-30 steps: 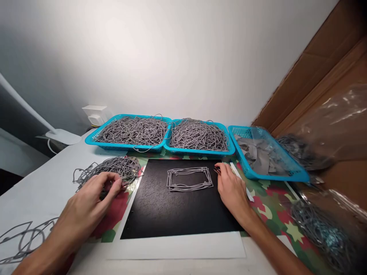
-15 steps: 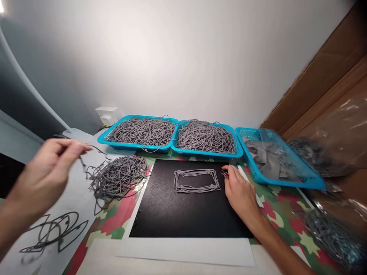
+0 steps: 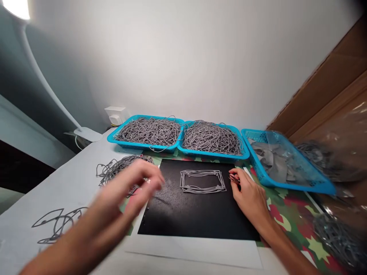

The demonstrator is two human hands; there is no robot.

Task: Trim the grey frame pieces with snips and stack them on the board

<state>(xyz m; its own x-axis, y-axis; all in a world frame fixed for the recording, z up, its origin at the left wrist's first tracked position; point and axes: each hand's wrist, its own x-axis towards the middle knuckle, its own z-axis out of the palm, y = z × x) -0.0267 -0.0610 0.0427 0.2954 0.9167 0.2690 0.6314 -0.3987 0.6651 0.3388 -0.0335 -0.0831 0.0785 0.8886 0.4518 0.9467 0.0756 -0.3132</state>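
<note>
A small stack of grey rectangular gasket frames [image 3: 202, 181] lies on a black mat [image 3: 197, 214]. My right hand [image 3: 249, 193] rests on the mat's right side beside the stack, fingers pinched on a thin pair of tweezers [image 3: 233, 178]. My left hand [image 3: 130, 194] hovers, blurred by motion, over the mat's left edge next to a loose heap of grey gaskets [image 3: 120, 170]; its fingers seem partly stretched, and I cannot make out anything in them. A few more gaskets [image 3: 57, 225] lie at the near left.
Two turquoise baskets [image 3: 123, 140] [image 3: 212, 154] heaped with grey gaskets stand at the back, a third [image 3: 301, 182] with grey scraps to the right. Plastic bags of gaskets [image 3: 338, 236] lie far right. A white lamp base [image 3: 87, 133] and a wall socket [image 3: 116, 114] sit back left.
My left hand went from the loose heap up to the left with a gasket, then swung back right over the mat's left edge. The right hand stayed put. The camera drifted left.
</note>
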